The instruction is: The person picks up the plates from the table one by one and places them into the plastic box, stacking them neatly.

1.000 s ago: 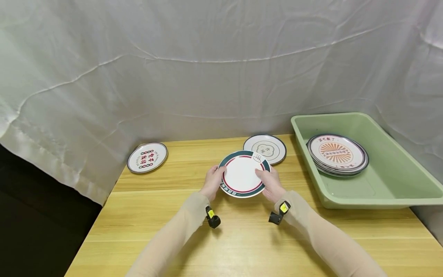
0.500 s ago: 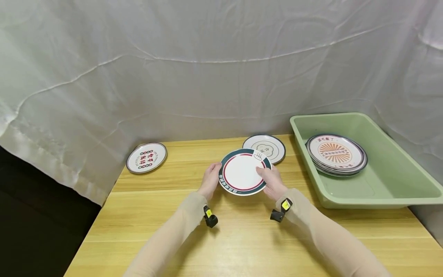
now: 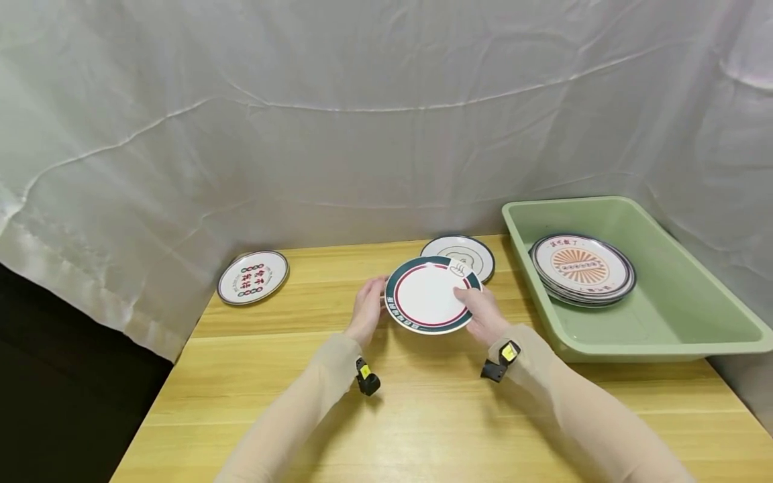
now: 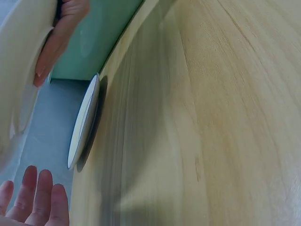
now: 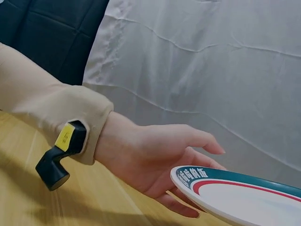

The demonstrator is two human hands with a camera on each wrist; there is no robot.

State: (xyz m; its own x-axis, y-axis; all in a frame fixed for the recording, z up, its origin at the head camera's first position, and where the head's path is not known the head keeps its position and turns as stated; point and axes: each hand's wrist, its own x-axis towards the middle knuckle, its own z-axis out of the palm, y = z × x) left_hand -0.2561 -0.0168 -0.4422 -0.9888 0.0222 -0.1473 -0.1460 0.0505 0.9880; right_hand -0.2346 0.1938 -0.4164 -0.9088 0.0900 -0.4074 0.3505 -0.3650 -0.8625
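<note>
A white plate [image 3: 430,296] with a dark green rim band and a red ring is held up over the wooden table, tilted a little. My right hand [image 3: 483,315] pinches its right edge, thumb on top and fingers beneath. By the plate's left edge is my left hand [image 3: 366,312], its fingers extended and its thumb raised. In the left wrist view the fingers [image 4: 43,197] of that hand show a gap from the plate's pale underside [image 4: 19,61]. The right wrist view has the left palm [image 5: 150,153] facing the plate's lettered rim.
Behind the held plate lies a blue-rimmed plate [image 3: 480,258], partly covered in the head view. Another plate [image 3: 253,277] with red and green print lies at the table's back left corner. On the right a green tub [image 3: 658,348] holds a stack of plates [image 3: 582,265].
My left hand has let go of the plate's left edge, its thumb coming off the top. The plate, in my right hand, has shifted slightly right and up in view.
</note>
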